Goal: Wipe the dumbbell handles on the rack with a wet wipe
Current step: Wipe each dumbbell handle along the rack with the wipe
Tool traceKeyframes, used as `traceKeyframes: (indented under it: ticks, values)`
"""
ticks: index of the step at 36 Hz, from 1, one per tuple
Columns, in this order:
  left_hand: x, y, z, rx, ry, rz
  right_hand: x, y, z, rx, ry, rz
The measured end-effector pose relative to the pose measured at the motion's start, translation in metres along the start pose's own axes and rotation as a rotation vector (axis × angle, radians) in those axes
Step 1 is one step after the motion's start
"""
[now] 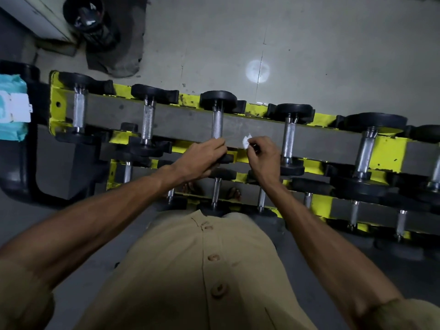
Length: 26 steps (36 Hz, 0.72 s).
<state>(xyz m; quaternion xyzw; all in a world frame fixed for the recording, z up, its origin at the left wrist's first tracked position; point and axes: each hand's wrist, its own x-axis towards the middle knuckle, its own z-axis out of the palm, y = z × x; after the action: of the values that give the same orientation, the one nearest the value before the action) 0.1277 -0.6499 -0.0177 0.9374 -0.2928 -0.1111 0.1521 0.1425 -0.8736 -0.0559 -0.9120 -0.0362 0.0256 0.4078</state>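
Nearest the camera: tan buttoned shirt (214,270), both bare forearms reaching forward over the yellow dumbbell rack (390,148). Lower tiers of small dumbbells sit under the arms, handles running near-to-far. Left hand (200,160) rests on the near head of the middle top-row dumbbell (217,120), fingers curled over it, fingertips at the near end of the handle. Right hand (264,156) is just right of it, fingers pinched narrow on a small crumpled white wet wipe (245,140); the wipe sits above the grey tray, between the middle handle and the next dumbbell to the right (289,136), touching neither. Top-row handles all have their long axis pointing away from the person, across the rack's length. Wet wipe pack (13,108) lies at the left edge. Far floor: black bin (88,17), round light spot (257,70).
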Motion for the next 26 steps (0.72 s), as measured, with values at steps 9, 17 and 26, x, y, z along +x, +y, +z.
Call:
traceKeyframes:
  ticks: [9,17,26]
  values:
    - [-0.026,-0.017,0.024,-0.155,0.009,-0.087,-0.001,-0.01,0.016,0.05,-0.022,0.034]
    - [-0.041,-0.009,0.033,-0.359,0.142,-0.256,-0.007,-0.038,0.043,0.197,-0.135,0.13]
    - [-0.035,0.01,0.039,-0.549,0.251,-0.375,0.01,-0.05,0.058,0.173,-0.135,0.174]
